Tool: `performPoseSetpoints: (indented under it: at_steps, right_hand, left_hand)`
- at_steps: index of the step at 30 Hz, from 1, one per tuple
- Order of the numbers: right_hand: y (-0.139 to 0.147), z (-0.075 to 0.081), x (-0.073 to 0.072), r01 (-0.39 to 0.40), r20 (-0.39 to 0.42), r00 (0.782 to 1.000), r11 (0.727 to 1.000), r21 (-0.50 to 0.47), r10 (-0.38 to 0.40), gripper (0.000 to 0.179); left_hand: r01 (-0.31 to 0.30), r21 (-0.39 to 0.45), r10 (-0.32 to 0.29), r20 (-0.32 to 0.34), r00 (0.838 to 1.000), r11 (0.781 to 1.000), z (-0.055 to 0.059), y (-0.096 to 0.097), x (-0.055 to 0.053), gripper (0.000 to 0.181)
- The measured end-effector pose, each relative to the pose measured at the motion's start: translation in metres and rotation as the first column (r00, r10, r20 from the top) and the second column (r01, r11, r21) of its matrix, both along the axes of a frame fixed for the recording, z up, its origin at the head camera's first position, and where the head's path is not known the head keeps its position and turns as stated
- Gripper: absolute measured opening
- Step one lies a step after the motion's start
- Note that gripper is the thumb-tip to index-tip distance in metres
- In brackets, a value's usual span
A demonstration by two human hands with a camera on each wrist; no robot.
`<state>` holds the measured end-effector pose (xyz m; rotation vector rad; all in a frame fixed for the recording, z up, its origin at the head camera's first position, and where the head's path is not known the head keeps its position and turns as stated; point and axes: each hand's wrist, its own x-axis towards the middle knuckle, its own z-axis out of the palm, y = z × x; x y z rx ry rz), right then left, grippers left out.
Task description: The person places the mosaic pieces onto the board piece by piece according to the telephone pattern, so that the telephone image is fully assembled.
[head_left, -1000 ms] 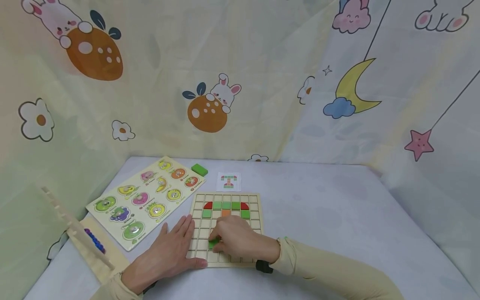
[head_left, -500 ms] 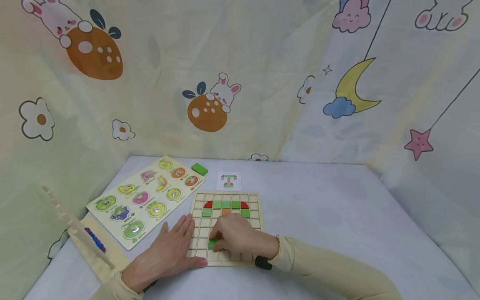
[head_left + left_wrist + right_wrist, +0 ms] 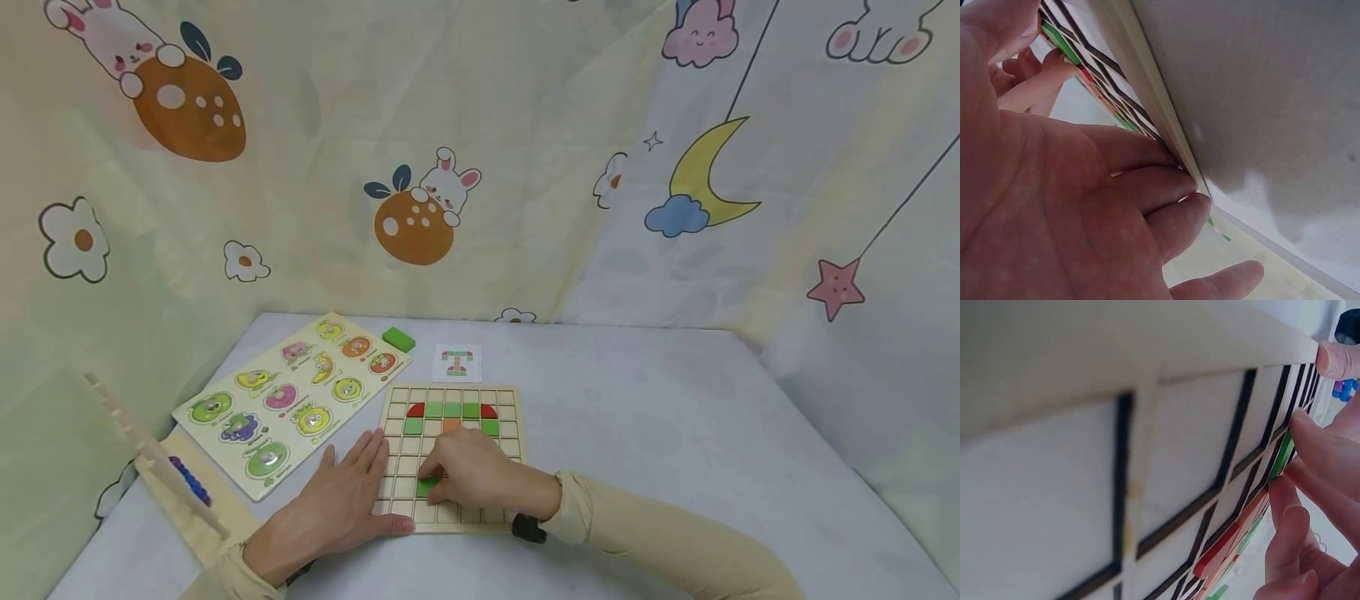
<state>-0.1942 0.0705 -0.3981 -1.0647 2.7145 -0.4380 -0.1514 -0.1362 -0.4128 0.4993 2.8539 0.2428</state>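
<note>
A wooden grid board (image 3: 465, 528) lies on the white table. My right hand (image 3: 472, 471) bends over its middle, thumb and fingertips pinching a green square tile (image 3: 426, 487) at a lower-left cell. In the right wrist view, the fingertips meet the edges of this green tile (image 3: 1282, 453). Red, green and orange tiles, including a green tile (image 3: 453, 410), form a row and short columns near the top; my right hand hides the cells below. My left hand (image 3: 345, 504) rests along the board's left edge, fingers extended, its thumb at the front edge.
Behind the board lies a small pattern card (image 3: 457, 375) with a coloured T-like figure. A green block (image 3: 398, 339) sits beside a fruit puzzle board (image 3: 300, 446) at the left. Farther left stands a wooden rack (image 3: 153, 450) with blue beads (image 3: 189, 481). A printed cloth rises behind.
</note>
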Motion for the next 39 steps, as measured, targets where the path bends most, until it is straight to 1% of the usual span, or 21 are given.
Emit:
performPoseSetpoints:
  at_steps: [5,10,14,19,22,24,28,31,34,39]
  right_hand:
    - [0.007,0.002,0.003,-0.016,-0.034,0.999,0.999,-0.03,0.015,0.029]
    - [0.019,0.004,0.006,-0.01,-0.032,0.999,0.995,-0.102,0.007,0.026]
    - [0.034,0.004,0.008,0.038,0.001,0.999,0.987,-0.158,-0.038,0.025]
    - [0.061,0.002,0.008,0.124,0.052,0.992,0.966,-0.228,-0.115,0.026]
    - [0.082,0.001,0.009,0.187,0.071,0.982,0.952,-0.244,-0.175,0.025]
    - [0.097,-0.001,0.01,0.232,0.066,0.973,0.942,-0.241,-0.223,0.025]
    - [0.128,-0.001,0.011,0.323,0.047,0.946,0.919,-0.228,-0.321,0.028]
    - [0.148,-0.002,0.013,0.377,0.033,0.925,0.9,-0.221,-0.379,0.03]
    - [0.161,-0.004,0.016,0.406,0.025,0.912,0.889,-0.211,-0.41,0.031]
    - [0.174,-0.007,0.022,0.429,0.028,0.902,0.888,-0.163,-0.431,0.037]
  left_hand:
    - [0.005,-0.005,-0.005,-0.004,1.0,1.0,-0.001,-0.001,-0.001,0.12]
    - [0.012,0.0,-0.012,-0.011,1.0,1.0,-0.002,-0.001,-0.001,0.12]
    - [0.01,0.005,-0.01,-0.009,1.0,1.0,-0.002,-0.001,-0.001,0.119]
    - [0.006,0.011,-0.006,0.001,1.0,1.0,-0.001,0.0,-0.001,0.12]
    - [0.006,0.008,-0.006,0.003,1.0,1.0,-0.001,0.0,-0.001,0.119]
    - [0.005,0.008,-0.005,0.008,1.0,1.0,-0.001,0.0,-0.001,0.119]
    - [0.005,0.006,-0.005,0.004,1.0,1.0,-0.001,0.0,-0.002,0.119]
    - [0.007,0.005,-0.007,-0.007,1.0,1.0,-0.001,0.0,-0.002,0.119]
    - [0.006,0.006,-0.006,-0.01,1.0,1.0,-0.001,0.0,-0.002,0.119]
    - [-0.001,0.017,0.001,0.0,1.0,1.0,-0.002,0.0,-0.001,0.119]
